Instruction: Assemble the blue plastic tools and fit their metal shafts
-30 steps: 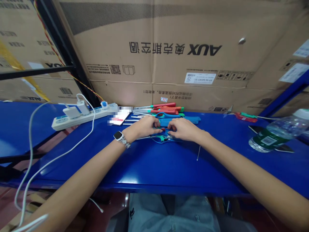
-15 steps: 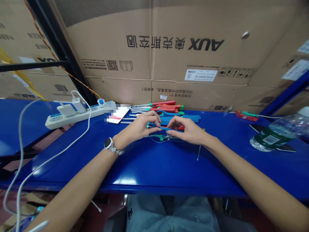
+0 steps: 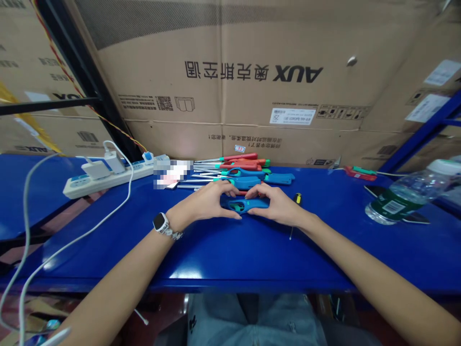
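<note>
A blue long-nosed lighter (image 3: 245,206) lies near the middle of the blue table, a green part showing in its trigger opening. My left hand (image 3: 211,202) closes round its left end, with the thumb along the front side and the fingers at the back. Its nozzle is hidden by this hand. On the right end, my right hand (image 3: 279,204) grips the body between thumb and fingers. Just behind lie several red lighters (image 3: 240,165) and another blue lighter (image 3: 248,182), nozzles pointing left. A screwdriver (image 3: 297,198) with a yellow and black handle sits beside my right hand.
A white power strip (image 3: 108,175) with chargers and cables runs along the left. To the right stand a plastic bottle (image 3: 399,197) and a red and green object (image 3: 360,173). A large cardboard box (image 3: 245,29) walls off the back.
My hands have lowered the blue casing piece onto the lighter body with the green parts, which it now covers. They have moved slightly toward me. The view has shifted a little.
</note>
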Demonstrator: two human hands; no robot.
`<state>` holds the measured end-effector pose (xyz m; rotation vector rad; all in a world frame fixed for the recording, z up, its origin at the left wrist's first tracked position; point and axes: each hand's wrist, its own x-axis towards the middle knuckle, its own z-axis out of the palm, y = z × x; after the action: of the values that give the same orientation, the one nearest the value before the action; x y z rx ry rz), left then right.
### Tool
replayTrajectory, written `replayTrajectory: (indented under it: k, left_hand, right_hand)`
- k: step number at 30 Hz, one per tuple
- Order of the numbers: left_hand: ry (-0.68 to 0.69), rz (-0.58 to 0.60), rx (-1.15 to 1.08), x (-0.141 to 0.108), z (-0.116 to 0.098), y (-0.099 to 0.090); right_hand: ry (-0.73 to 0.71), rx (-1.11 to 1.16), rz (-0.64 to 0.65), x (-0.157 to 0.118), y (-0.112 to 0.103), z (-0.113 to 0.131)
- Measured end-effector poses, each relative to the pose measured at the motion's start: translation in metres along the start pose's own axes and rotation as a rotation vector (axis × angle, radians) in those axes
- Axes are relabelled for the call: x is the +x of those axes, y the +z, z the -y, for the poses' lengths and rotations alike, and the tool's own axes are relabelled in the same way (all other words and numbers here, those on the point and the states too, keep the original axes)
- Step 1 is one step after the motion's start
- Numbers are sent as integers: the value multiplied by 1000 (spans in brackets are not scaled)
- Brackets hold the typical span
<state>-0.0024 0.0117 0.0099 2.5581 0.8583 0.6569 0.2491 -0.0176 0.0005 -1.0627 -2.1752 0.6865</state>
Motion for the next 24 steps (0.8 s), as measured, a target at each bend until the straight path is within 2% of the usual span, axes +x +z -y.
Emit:
replayTrajectory:
  k: [6, 11, 17, 21, 24]
  left_hand:
    - [-50, 64, 112, -7, 7, -4]
    - [-75, 87, 82, -12, 15, -9]
    - [-239, 150, -40, -11, 10, -13]
    - [-354, 190, -76, -16, 15, -26]
    - [-386, 233, -62, -20, 19, -33]
  right_hand:
    - [-7, -32, 19, 1, 3, -5]
    - [-6, 3, 27, 2, 5, -9]
    - [-5, 43, 34, 4, 7, -11]
    - [1, 46, 28, 5, 7, -13]
    - [-3, 38, 26, 5, 7, -15]
